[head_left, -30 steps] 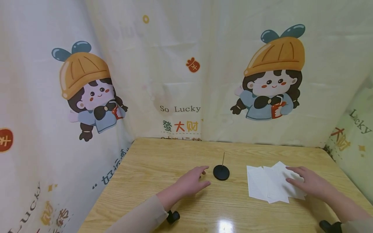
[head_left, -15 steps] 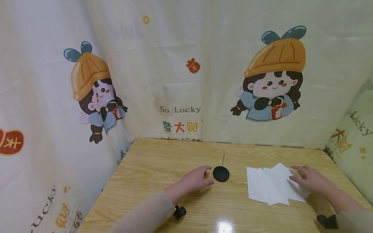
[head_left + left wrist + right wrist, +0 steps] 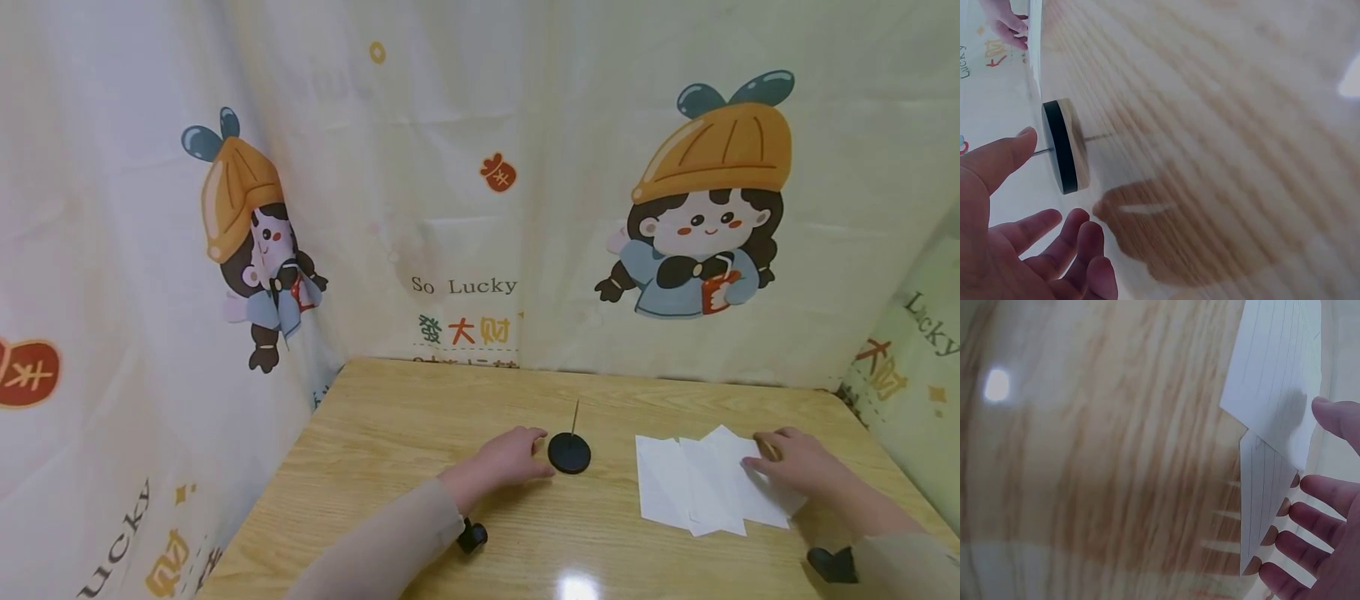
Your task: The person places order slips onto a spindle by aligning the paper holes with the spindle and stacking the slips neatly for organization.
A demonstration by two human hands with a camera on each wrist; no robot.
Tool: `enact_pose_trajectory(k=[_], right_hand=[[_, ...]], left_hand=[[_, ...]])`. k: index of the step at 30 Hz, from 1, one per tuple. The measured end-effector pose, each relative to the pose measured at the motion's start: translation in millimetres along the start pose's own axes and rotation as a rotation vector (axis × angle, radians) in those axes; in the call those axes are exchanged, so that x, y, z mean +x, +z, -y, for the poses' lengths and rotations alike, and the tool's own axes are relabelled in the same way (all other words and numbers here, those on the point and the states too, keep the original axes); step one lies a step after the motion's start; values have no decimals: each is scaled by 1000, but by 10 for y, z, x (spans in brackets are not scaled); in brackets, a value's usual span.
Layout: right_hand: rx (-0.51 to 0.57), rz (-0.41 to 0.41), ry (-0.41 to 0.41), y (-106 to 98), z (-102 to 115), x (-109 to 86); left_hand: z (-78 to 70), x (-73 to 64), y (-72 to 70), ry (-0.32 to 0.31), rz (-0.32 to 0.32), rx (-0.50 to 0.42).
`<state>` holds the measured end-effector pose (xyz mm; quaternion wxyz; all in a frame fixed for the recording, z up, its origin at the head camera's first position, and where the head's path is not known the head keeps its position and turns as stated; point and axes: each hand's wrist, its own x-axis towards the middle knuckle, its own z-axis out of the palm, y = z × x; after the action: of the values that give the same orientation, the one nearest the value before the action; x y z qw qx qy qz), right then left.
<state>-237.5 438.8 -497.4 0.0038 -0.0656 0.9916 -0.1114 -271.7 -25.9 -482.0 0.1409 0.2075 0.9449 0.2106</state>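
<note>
A paper spike point(image 3: 569, 453), a black round base with a thin upright metal pin, stands on the table. My left hand point(image 3: 512, 457) is just left of it, thumb and fingers spread apart with nothing between them. In the left wrist view, the thumb point(image 3: 1007, 156) overlaps the pin and the fingers curve loosely near the base. To the right lie several overlapping white paper sheets point(image 3: 705, 487); the right wrist view shows ruled lines on the paper point(image 3: 1266, 381). At their right edge is my right hand point(image 3: 802, 462), its thumb over the paper and its fingers extended at the edge.
The sheets and spike lie on a wood-grain table point(image 3: 420, 400). A printed cream curtain point(image 3: 570, 250) hangs behind the table and along both sides. Black wrist mounts point(image 3: 472, 536) sit under each sleeve.
My left hand has moved right, closer to the spike's base. The right hand has shifted slightly right and down to the sheets' right edge, and the rightmost sheet has slid a little right.
</note>
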Motion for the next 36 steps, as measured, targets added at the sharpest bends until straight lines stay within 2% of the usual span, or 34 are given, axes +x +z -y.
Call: enact_pose_trajectory(k=[5, 14, 20, 36], right_hand=[[-24, -5, -17, 28, -43, 23], [-20, -14, -13, 54, -21, 15], [-6, -6, -1, 42, -17, 3], [16, -4, 9, -12, 32, -4]], left_hand=[[-10, 82, 20, -12, -11, 66], [-85, 109, 18, -41, -10, 106], [-106, 152, 45, -33, -22, 135], [-108, 190, 55, -33, -17, 116]])
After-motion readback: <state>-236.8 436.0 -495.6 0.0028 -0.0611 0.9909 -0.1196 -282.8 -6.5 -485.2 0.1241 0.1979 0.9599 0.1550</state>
